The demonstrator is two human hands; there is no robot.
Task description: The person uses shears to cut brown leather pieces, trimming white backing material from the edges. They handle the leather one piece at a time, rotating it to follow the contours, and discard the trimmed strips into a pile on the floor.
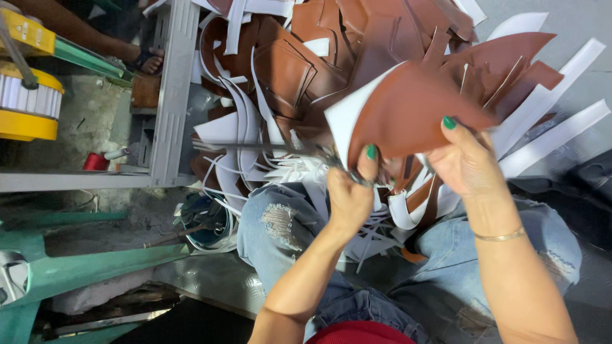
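Two hands: both hold one brown sheet (408, 114), white on its back.
Left hand (347, 197): closed grip on scissors (306, 151), at the sheet's bottom edge.
Right hand (462, 159): pinches the sheet's right side, likely to keep it flat.
Sheet: raised above the lap.
Pile (287, 64): brown and white scraps, just behind.

Scissor blades (255, 147) blurred; right hand's (468, 164) fingers (451, 125) mostly hidden behind the brown leather piece (408, 114).
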